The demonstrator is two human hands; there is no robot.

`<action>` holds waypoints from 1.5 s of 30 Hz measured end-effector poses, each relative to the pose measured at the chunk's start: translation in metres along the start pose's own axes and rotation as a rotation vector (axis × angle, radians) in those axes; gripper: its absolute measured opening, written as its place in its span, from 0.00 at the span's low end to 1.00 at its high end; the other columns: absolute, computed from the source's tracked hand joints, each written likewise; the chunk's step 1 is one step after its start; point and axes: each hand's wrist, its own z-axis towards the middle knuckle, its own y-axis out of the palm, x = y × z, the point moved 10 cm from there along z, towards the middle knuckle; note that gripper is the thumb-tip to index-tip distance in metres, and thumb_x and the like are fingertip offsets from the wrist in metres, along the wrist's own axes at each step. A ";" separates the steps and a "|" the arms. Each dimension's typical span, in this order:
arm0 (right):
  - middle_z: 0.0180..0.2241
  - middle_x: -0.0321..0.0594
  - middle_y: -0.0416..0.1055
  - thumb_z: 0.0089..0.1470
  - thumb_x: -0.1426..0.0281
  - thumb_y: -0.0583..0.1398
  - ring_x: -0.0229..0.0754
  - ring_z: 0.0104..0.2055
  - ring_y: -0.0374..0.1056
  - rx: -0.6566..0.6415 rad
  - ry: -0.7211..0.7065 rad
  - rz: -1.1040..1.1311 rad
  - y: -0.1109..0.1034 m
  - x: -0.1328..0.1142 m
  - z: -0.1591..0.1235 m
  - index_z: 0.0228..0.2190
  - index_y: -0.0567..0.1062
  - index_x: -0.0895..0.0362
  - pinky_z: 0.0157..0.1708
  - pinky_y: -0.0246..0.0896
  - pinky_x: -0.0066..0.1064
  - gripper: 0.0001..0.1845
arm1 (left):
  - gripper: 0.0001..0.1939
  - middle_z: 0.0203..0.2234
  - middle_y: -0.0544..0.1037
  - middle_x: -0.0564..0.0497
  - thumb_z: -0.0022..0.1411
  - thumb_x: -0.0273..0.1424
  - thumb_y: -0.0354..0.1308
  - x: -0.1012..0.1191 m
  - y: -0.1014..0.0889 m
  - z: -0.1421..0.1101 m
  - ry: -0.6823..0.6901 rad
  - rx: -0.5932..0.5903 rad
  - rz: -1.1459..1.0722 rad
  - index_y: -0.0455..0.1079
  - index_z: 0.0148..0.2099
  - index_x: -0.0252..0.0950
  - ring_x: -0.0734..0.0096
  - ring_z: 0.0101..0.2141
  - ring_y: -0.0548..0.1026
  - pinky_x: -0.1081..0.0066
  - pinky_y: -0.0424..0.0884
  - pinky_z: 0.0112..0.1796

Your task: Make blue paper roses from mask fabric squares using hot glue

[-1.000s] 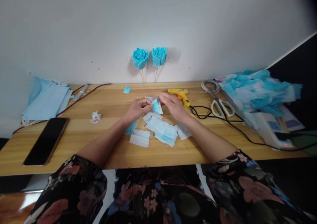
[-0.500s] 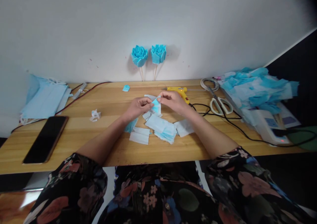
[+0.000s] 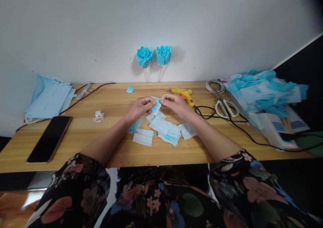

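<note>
Thumb and fingers of the left hand (image 3: 141,109) pinch one side of a small blue-and-white fabric piece (image 3: 155,108), and the right hand (image 3: 176,105) pinches its upper right edge, the fingertips of the two hands close together. The piece is held above the middle of the wooden table (image 3: 113,157). Just nearer lies an overlapping stack of pale blue cut pieces (image 3: 168,130), with a loose white piece (image 3: 142,137) to its left and another white piece (image 3: 187,130) to its right, beside the right forearm. Beyond the hands, a small blue folded piece (image 3: 130,89) rests on the far left and a yellow glue gun (image 3: 186,96) on the far right. Farther right are white-handled scissors (image 3: 227,109), a coiled white cable (image 3: 209,87) and a heap of blue and white scraps (image 3: 264,90). On the left lie a crumpled white scrap (image 3: 98,115), a black phone (image 3: 49,139) and, farther off, stacked face masks (image 3: 49,100). Two blue flowers (image 3: 144,57) on thin sticks stand at the far edge, by the wall (image 3: 101,29).
</note>
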 end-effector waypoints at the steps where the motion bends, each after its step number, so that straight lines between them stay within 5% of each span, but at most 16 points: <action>1: 0.25 0.32 0.65 0.52 0.56 0.63 0.36 0.30 0.59 -0.007 0.002 0.008 0.001 0.001 0.000 0.25 0.73 0.56 0.34 0.52 0.31 0.16 | 0.23 0.18 0.68 0.56 0.52 0.50 0.68 0.000 0.000 0.000 -0.006 -0.001 -0.006 0.72 0.30 0.34 0.80 0.20 0.64 0.75 0.59 0.25; 23: 0.25 0.32 0.64 0.50 0.56 0.65 0.35 0.28 0.56 -0.044 0.020 -0.038 0.003 0.003 0.000 0.27 0.73 0.57 0.30 0.50 0.30 0.17 | 0.20 0.15 0.66 0.57 0.53 0.47 0.68 -0.009 0.002 0.002 -0.034 0.008 0.035 0.70 0.30 0.34 0.80 0.18 0.61 0.76 0.56 0.22; 34: 0.34 0.36 0.72 0.55 0.55 0.64 0.38 0.36 0.68 0.048 0.046 0.135 -0.008 0.011 0.001 0.46 0.77 0.54 0.38 0.66 0.31 0.21 | 0.19 0.16 0.66 0.57 0.53 0.46 0.67 -0.006 -0.004 0.003 -0.014 0.055 0.011 0.70 0.29 0.35 0.80 0.19 0.62 0.75 0.58 0.24; 45: 0.35 0.35 0.74 0.53 0.63 0.65 0.37 0.36 0.69 0.049 -0.022 0.153 0.000 0.008 0.001 0.46 0.75 0.55 0.40 0.67 0.32 0.19 | 0.26 0.16 0.67 0.54 0.57 0.52 0.63 -0.003 0.000 0.001 -0.009 0.020 0.074 0.66 0.23 0.35 0.79 0.20 0.61 0.74 0.57 0.25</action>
